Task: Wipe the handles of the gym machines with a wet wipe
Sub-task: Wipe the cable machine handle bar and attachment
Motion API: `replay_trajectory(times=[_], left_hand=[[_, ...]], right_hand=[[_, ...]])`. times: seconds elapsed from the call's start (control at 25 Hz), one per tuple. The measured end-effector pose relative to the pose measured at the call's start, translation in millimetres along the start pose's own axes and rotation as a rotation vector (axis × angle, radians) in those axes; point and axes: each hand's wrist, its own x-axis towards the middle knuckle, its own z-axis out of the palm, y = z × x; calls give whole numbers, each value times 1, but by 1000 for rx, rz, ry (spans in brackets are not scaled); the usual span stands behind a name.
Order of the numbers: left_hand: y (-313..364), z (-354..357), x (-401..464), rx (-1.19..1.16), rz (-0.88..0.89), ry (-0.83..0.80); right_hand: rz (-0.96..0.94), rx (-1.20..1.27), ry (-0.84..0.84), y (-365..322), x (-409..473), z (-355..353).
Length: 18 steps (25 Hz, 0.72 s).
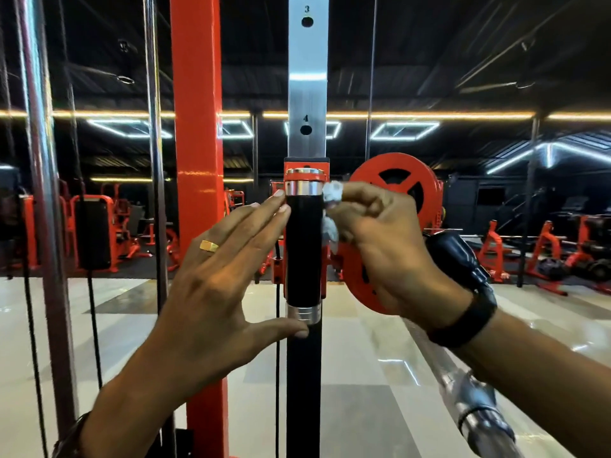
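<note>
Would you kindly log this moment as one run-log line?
step: wiping handle | right hand: pinches wet wipe against handle | left hand: open, fingertips touching handle | rest: red pulley behind

Matt black handle [303, 246] with polished metal collars, brushed steel upright [307, 77], glossy red painted post [197, 127], crumpled white wipe [331, 193].

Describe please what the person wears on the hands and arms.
The left hand carries a gold ring with a flat, angular top on one finger. A dark band shows at the left wrist, at the frame's lower edge. The right hand has no ring in view; a black band circles its wrist. Both forearms are bare, with no sleeves visible.
</note>
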Motion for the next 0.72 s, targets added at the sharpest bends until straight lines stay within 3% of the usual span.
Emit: replay_trajectory(times=[0.12, 0.24, 0.48, 0.72], left_hand=[[1, 2, -2, 13, -2, 10], [1, 2, -3, 15, 1, 27], [2, 2, -3, 38, 8, 27], [3, -1, -3, 68, -33, -2]], right_hand=[[30, -26, -90, 12, -12, -6], [215, -126, -259, 19, -37, -12], [142, 37, -107, -14, 8, -6], [386, 84, -373, 9, -24, -14]])
